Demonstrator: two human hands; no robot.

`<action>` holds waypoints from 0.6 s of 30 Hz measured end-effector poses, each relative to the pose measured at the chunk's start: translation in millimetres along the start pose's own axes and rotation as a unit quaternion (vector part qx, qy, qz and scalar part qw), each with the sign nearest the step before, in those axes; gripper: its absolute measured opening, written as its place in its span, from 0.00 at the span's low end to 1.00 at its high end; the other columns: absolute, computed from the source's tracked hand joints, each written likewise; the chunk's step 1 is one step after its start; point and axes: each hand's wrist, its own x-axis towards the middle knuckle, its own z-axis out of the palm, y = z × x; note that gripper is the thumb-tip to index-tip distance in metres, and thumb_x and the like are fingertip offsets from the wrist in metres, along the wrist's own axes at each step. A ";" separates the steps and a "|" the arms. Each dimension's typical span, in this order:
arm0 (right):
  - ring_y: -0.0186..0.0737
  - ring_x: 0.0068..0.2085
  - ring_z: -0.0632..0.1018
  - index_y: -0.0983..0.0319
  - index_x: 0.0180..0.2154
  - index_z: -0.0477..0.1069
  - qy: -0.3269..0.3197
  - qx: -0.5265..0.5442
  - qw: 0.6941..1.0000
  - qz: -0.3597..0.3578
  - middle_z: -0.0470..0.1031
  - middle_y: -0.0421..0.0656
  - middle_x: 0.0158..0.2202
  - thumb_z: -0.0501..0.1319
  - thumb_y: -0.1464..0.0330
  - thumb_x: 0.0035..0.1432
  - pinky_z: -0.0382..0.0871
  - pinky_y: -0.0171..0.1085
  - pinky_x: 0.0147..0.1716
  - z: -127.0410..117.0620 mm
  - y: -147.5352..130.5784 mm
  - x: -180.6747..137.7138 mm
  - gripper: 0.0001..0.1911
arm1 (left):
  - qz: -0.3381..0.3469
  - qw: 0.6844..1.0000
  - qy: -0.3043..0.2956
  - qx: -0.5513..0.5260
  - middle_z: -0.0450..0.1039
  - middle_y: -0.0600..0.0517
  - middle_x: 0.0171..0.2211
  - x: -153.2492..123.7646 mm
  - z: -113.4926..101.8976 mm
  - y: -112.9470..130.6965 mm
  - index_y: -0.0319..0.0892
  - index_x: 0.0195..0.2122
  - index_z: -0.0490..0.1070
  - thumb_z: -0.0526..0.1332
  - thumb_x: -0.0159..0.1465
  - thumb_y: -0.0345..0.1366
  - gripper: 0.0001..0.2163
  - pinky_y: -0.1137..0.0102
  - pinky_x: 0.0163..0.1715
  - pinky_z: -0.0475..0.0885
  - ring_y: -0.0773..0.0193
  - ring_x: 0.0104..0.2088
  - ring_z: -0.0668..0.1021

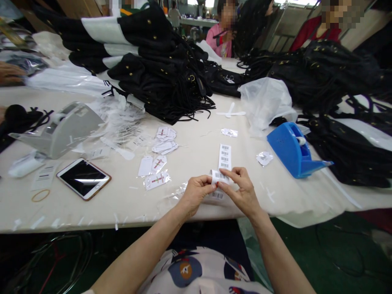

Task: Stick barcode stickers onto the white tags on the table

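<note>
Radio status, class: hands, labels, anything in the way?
Left hand, right hand pinching barcode labels. Held part curled. Phone left, blue dispenser right, both apart from hands.

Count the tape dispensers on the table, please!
2: the grey dispenser, on the left beyond the phone, and the blue dispenser, on the right beside a black pile. More could be hidden.

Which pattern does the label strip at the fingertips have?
The label strip is white with dark barcodes, in the head view.
</note>
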 end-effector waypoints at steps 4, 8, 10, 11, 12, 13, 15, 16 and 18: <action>0.46 0.51 0.66 0.57 0.47 0.69 -0.032 -0.075 0.992 -0.097 0.65 0.46 0.49 0.60 0.64 0.53 0.59 0.47 0.50 -5.3 -9.6 1.3 0.18 | 0.017 0.999 -0.024 0.011 0.72 0.52 0.23 0.1 1.6 4.7 0.35 0.26 0.73 0.65 0.47 0.33 0.07 0.74 0.28 0.64 0.70 0.24 0.70; 0.41 0.45 0.72 0.55 0.45 0.69 -0.059 -0.024 0.994 -0.092 0.74 0.42 0.42 0.57 0.65 0.57 0.58 0.46 0.51 -1.5 -8.8 -1.6 0.13 | 0.024 0.999 -0.045 -0.006 0.73 0.51 0.26 -1.2 1.3 9.1 0.35 0.29 0.74 0.64 0.48 0.32 0.08 0.73 0.32 0.65 0.69 0.26 0.71; 0.42 0.44 0.73 0.55 0.44 0.69 -0.053 -0.008 0.996 -0.077 0.74 0.41 0.41 0.57 0.65 0.57 0.56 0.48 0.52 1.1 -7.0 -3.9 0.12 | 0.022 0.998 -0.051 -0.012 0.73 0.50 0.26 -2.0 0.6 9.1 0.35 0.30 0.74 0.64 0.48 0.32 0.08 0.73 0.32 0.65 0.69 0.27 0.72; 0.42 0.43 0.73 0.55 0.43 0.70 -0.051 -0.002 0.996 -0.072 0.75 0.41 0.41 0.58 0.65 0.57 0.56 0.48 0.52 2.2 -6.3 -4.8 0.11 | 0.021 0.999 -0.049 -0.009 0.73 0.50 0.26 -2.3 0.4 8.5 0.35 0.30 0.74 0.64 0.49 0.33 0.08 0.73 0.32 0.65 0.69 0.27 0.72; 0.41 0.43 0.74 0.55 0.43 0.70 -0.050 0.003 0.996 -0.068 0.75 0.41 0.40 0.58 0.65 0.57 0.55 0.48 0.52 3.0 -5.7 -5.5 0.11 | 0.021 0.999 -0.047 -0.005 0.73 0.50 0.26 -2.4 0.4 7.7 0.35 0.30 0.74 0.64 0.49 0.34 0.08 0.73 0.32 0.65 0.69 0.26 0.72; 0.41 0.42 0.74 0.55 0.42 0.71 -0.047 0.008 0.997 -0.065 0.75 0.41 0.40 0.58 0.66 0.56 0.56 0.48 0.52 3.6 -5.4 -5.9 0.10 | 0.022 0.999 -0.042 0.000 0.73 0.51 0.26 -2.4 0.6 6.6 0.35 0.29 0.74 0.64 0.49 0.34 0.08 0.73 0.32 0.65 0.69 0.26 0.72; 0.41 0.41 0.74 0.55 0.41 0.72 -0.040 0.020 0.997 -0.059 0.76 0.40 0.38 0.58 0.66 0.56 0.57 0.47 0.52 4.2 -5.3 -6.1 0.09 | 0.023 0.999 -0.031 0.015 0.73 0.51 0.25 -2.0 1.5 4.2 0.35 0.29 0.74 0.64 0.50 0.35 0.08 0.73 0.32 0.65 0.69 0.26 0.72; 0.41 0.40 0.74 0.55 0.40 0.72 -0.037 0.028 0.997 -0.054 0.76 0.40 0.37 0.59 0.66 0.56 0.57 0.47 0.51 4.4 -5.5 -5.9 0.09 | 0.023 0.999 -0.027 0.023 0.73 0.51 0.25 -1.6 2.0 2.9 0.35 0.29 0.73 0.64 0.50 0.35 0.09 0.73 0.32 0.65 0.69 0.26 0.72; 0.40 0.39 0.74 0.55 0.38 0.73 -0.031 0.049 0.998 -0.039 0.76 0.40 0.35 0.59 0.67 0.55 0.58 0.46 0.50 4.6 -6.3 -5.6 0.07 | 0.024 0.999 -0.020 0.043 0.72 0.51 0.25 -0.8 3.1 0.4 0.35 0.29 0.73 0.64 0.50 0.36 0.09 0.73 0.31 0.65 0.69 0.26 0.71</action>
